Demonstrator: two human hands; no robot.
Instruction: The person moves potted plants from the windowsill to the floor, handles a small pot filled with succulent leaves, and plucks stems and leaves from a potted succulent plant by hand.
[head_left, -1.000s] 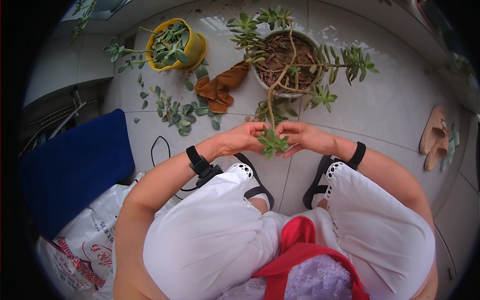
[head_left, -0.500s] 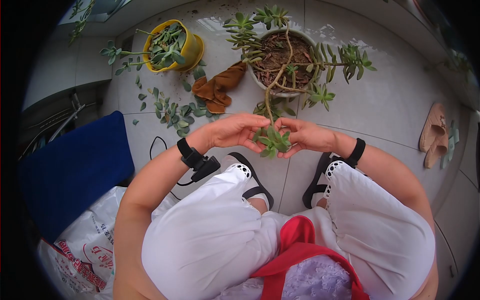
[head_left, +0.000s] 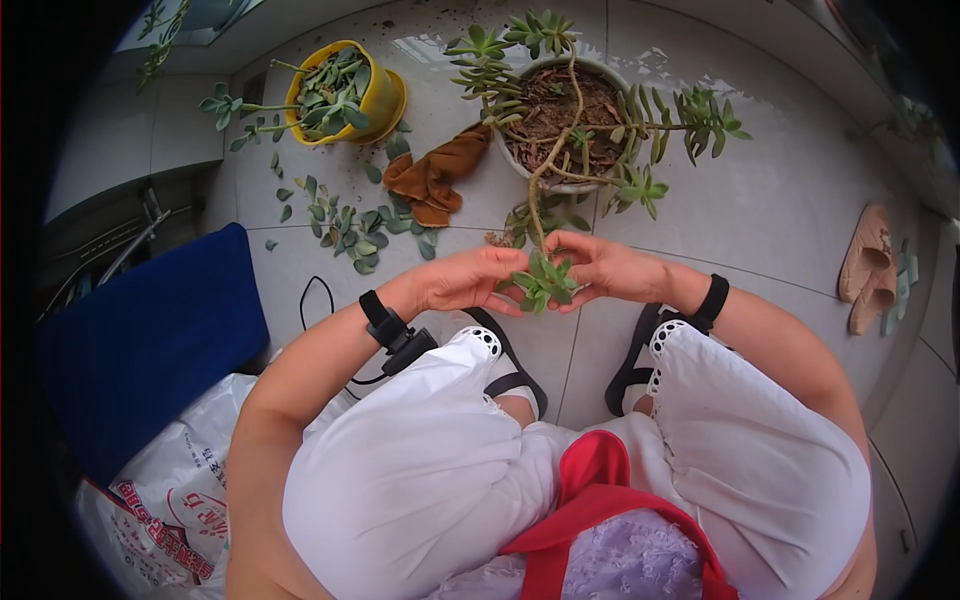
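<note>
A long bare stem (head_left: 541,190) hangs over the near rim of the round pale pot (head_left: 510,150) and ends in a green succulent rosette (head_left: 543,283) between my hands. My left hand (head_left: 475,280) is at the rosette's left side, fingers closed on its leaves. On the other side, my right hand (head_left: 605,270) has its thumb and fingers closed around the rosette and the stem's end. The fingertips are partly hidden by leaves. Other leafy stems spread from the pot over its soil.
A yellow pot (head_left: 385,100) with a succulent stands at the upper left. Loose leaves (head_left: 350,235) lie near a brown cloth (head_left: 435,180). A blue cushioned seat (head_left: 150,340) and plastic bags (head_left: 190,470) are at the left. Pink slippers (head_left: 868,268) lie at the right.
My left hand has shifted slightly lower, its thumb and fingers drawn closer together beside the rosette. The rosette has moved slightly left. My right hand stays at it.
</note>
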